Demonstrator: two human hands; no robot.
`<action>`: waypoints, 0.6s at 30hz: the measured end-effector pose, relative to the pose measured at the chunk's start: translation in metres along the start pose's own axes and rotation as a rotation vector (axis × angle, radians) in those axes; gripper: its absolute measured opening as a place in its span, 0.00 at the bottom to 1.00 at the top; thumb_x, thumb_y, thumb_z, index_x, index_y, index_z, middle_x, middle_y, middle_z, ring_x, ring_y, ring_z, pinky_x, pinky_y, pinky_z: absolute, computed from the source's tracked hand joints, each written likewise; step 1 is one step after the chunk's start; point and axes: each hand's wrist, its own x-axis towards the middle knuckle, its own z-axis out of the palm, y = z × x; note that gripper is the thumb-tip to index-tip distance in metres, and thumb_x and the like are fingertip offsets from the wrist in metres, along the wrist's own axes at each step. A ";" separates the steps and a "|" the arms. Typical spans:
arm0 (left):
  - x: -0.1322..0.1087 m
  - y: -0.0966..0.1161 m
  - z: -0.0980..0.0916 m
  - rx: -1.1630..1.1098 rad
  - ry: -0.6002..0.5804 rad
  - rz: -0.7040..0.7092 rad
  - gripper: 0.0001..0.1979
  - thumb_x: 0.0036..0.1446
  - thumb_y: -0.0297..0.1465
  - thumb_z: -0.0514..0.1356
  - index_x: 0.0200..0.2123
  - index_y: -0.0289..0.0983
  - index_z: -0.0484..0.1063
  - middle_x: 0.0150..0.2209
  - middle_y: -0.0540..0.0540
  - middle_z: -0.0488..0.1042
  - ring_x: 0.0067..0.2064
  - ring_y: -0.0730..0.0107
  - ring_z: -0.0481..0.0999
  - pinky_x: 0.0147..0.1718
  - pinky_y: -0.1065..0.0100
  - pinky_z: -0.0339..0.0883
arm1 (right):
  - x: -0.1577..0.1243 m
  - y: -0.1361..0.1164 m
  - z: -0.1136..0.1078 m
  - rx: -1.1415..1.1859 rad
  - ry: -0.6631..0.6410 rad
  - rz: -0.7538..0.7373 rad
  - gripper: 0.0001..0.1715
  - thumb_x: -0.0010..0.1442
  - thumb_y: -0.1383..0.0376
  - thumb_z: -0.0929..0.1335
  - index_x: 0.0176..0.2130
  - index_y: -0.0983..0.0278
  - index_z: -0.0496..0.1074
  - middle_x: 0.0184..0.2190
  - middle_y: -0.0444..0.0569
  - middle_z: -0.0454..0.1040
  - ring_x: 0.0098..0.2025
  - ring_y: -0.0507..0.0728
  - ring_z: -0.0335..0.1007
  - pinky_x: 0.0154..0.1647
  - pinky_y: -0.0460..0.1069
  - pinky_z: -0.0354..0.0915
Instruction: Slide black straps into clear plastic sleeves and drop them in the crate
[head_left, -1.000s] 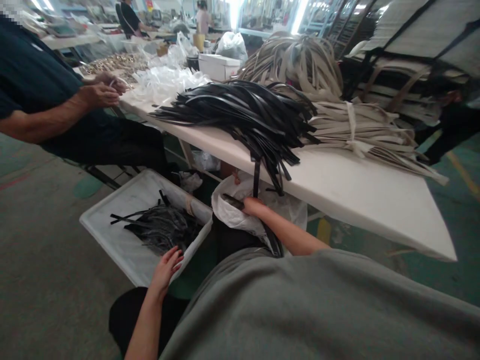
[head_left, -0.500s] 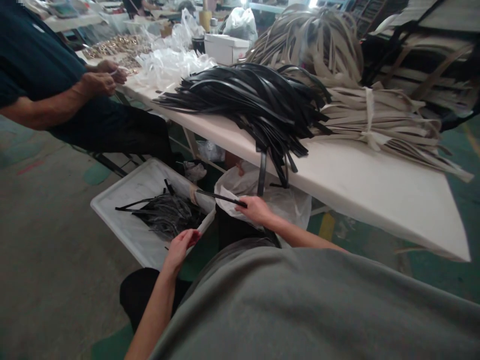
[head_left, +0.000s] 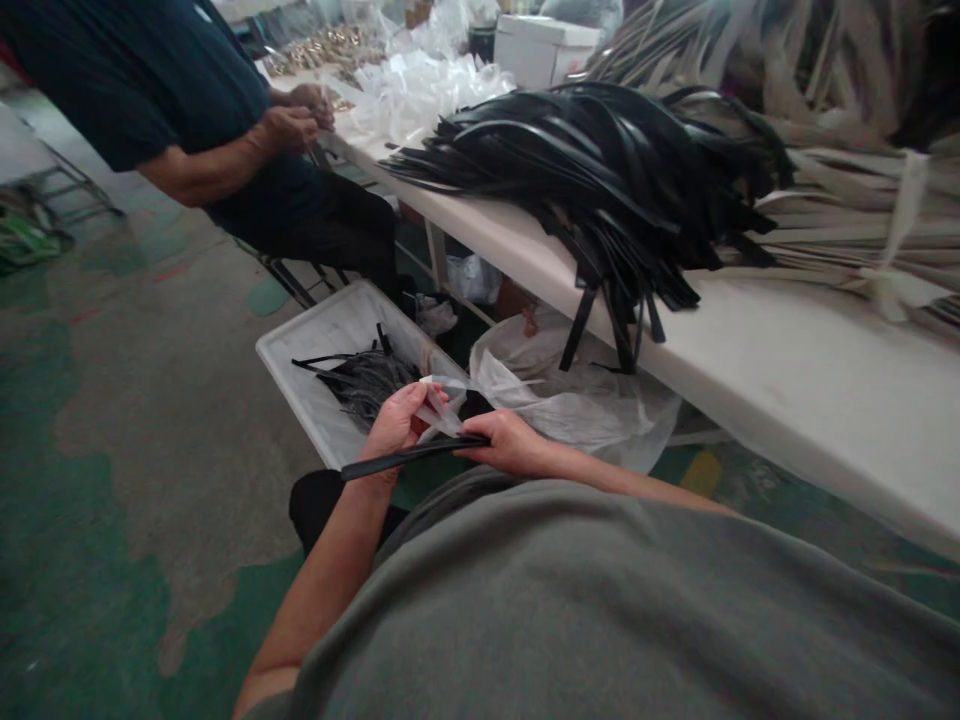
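Observation:
In front of my lap, my right hand [head_left: 506, 441] is closed around a black strap [head_left: 390, 461], whose free end points left across my left wrist. My left hand [head_left: 400, 417] pinches a translucent white plastic strip [head_left: 447, 420], which reaches toward the fingers of the right hand. Whether the plastic touches the strap cannot be made out. Just beyond my left hand is a white plastic bin [head_left: 289, 385] with a heap of thin black strips [head_left: 360, 378] inside. A large pile of black straps [head_left: 592, 150] lies on the table, with several ends hanging over its edge.
The white table [head_left: 810, 380] runs along my right. Beige straps [head_left: 832, 225] are bundled on it, beyond the black pile. A clear plastic bag [head_left: 600, 410] sits below the edge. A co-worker [head_left: 217, 110] sits at the far left, near white plastic wrappings [head_left: 427, 90] and a box [head_left: 544, 50].
My left hand has moved from beside the bin toward my right hand and now pinches translucent plastic. The strap in my right hand now points toward me and left. The view has shifted left.

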 end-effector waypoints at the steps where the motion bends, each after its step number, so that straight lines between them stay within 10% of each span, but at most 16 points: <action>1: -0.004 0.009 -0.003 0.024 0.012 0.047 0.16 0.47 0.39 0.69 0.33 0.32 0.75 0.28 0.45 0.78 0.29 0.70 0.76 0.30 0.70 0.71 | 0.004 0.000 -0.003 0.107 0.030 0.051 0.16 0.57 0.55 0.69 0.32 0.66 0.76 0.22 0.42 0.68 0.24 0.50 0.62 0.25 0.44 0.57; 4: -0.015 0.027 -0.009 0.106 0.027 0.141 0.18 0.46 0.42 0.69 0.32 0.33 0.76 0.27 0.47 0.77 0.27 0.72 0.74 0.28 0.72 0.69 | 0.021 -0.006 -0.012 0.432 0.149 0.254 0.26 0.58 0.47 0.66 0.39 0.67 0.77 0.21 0.42 0.66 0.19 0.48 0.57 0.21 0.45 0.61; 8: -0.024 0.031 -0.011 0.308 0.005 0.185 0.18 0.50 0.45 0.65 0.33 0.34 0.76 0.26 0.47 0.76 0.26 0.71 0.73 0.26 0.71 0.67 | 0.049 -0.020 -0.011 0.651 -0.005 0.325 0.29 0.58 0.45 0.65 0.38 0.67 0.78 0.12 0.37 0.55 0.15 0.46 0.48 0.22 0.45 0.66; 18: -0.051 -0.003 -0.056 0.130 0.197 0.095 0.24 0.49 0.47 0.65 0.42 0.34 0.74 0.32 0.44 0.78 0.31 0.67 0.77 0.32 0.67 0.70 | 0.117 -0.034 -0.014 0.606 0.313 0.193 0.14 0.47 0.58 0.72 0.31 0.66 0.74 0.28 0.45 0.75 0.26 0.50 0.67 0.18 0.42 0.61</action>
